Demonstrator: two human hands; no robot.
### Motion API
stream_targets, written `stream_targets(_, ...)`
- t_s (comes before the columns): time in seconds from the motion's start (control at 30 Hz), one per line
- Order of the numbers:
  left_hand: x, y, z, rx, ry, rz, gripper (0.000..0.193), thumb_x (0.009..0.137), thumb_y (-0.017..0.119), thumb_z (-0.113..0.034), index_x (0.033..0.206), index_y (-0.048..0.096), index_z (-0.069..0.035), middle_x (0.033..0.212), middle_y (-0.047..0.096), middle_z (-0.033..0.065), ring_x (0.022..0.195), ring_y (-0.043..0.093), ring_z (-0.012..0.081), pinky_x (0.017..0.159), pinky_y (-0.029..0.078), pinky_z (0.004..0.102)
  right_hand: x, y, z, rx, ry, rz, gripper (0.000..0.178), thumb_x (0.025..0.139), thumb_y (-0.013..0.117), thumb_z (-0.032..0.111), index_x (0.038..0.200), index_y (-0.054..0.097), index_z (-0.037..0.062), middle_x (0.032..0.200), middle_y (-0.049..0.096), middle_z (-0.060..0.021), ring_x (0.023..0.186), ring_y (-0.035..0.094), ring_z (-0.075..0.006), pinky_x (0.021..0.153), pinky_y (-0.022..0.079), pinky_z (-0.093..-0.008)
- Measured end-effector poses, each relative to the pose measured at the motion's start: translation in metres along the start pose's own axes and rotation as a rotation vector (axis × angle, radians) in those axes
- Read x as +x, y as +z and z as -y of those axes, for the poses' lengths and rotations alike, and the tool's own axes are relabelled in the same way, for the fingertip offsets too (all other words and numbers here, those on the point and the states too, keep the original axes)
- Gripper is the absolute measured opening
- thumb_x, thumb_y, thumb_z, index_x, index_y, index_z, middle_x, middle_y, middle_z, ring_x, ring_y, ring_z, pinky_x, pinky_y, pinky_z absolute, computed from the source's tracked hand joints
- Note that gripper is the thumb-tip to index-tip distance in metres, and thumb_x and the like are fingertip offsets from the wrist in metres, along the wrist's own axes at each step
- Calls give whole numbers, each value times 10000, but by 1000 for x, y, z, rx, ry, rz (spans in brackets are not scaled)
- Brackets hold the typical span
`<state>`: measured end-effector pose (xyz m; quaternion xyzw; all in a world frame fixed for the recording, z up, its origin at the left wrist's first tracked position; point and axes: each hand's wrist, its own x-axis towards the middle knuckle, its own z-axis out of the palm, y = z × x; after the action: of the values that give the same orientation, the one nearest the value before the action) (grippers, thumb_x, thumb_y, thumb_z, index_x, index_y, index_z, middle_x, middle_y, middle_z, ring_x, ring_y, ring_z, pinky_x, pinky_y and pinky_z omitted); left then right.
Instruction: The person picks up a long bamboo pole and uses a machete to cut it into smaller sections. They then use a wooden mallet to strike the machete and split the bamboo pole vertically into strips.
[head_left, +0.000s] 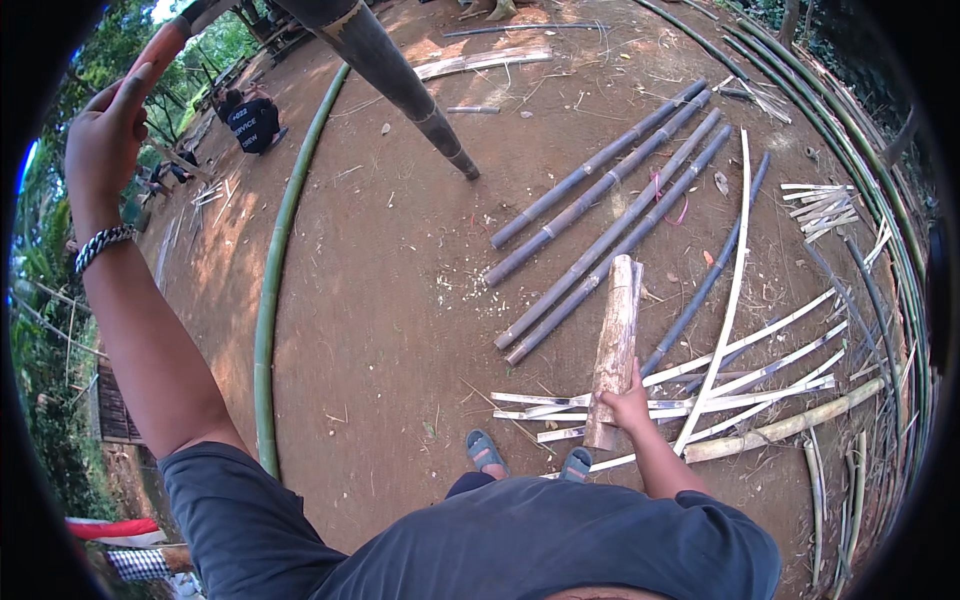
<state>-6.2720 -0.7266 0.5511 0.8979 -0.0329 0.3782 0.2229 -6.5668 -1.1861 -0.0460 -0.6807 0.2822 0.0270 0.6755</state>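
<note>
My left hand (108,150) is raised high at the left, closed round the reddish-brown handle of a tool (160,50). A dark part joins the handle's far end; the rest of the tool runs out of view, so its kind does not show. Low at the right, my right hand (628,406) grips a short, thick, pale-brown log (617,325) near its lower end. The log stands tilted, with rough, patchy bark. Just left of it lie several dark bamboo poles (610,225), side by side on the ground.
A dark bamboo pole (400,85) slants down from the top edge. One long green bamboo pole (268,330) lies along the left. Pale split bamboo strips (735,300) cross at the right, beside long poles (880,180). A person in black (253,122) crouches at the far left.
</note>
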Motion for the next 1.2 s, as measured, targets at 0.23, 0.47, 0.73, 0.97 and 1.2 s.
stream_targets(0.23,-23,7,-34,3,76,10,552,889,734,-507,1085,757,8,634,624,11,570,586,82,548,451,275,-1,27,95,2,-290,75,1194,683,813,29,1620,74,-1,1467,508,-198,1266,581,-256,1081,450,-350)
stream_targets(0.47,-33,-1,-38,163,83,-20,507,887,682,-555,1053,783,-86,784,736,139,760,724,296,707,549,418,-15,42,350,-247,-1272,-103,1198,723,795,108,1640,25,87,1539,417,-251,1399,471,-346,1168,376,-430)
stream_targets(0.73,-42,3,-48,200,114,-84,520,879,700,-554,1057,784,-73,690,715,85,705,726,221,674,543,377,-107,96,599,-373,-1937,-367,1041,800,770,152,1642,158,168,1392,583,-203,1198,646,-290,1021,523,-384)
stream_targets(0.97,-43,7,-29,220,179,-148,496,897,693,-524,1087,777,-74,788,744,132,752,734,266,700,555,411,-125,146,625,-1267,-1469,-288,984,749,712,226,1612,241,197,1095,683,-270,958,689,-435,857,557,-488)
stream_targets(1.2,-43,18,-32,263,140,-94,463,909,677,-534,1069,779,-112,845,750,156,790,732,321,722,567,448,-131,145,653,-1063,-1436,-251,1031,703,725,174,1619,254,213,1122,702,-262,1033,694,-394,941,551,-424)
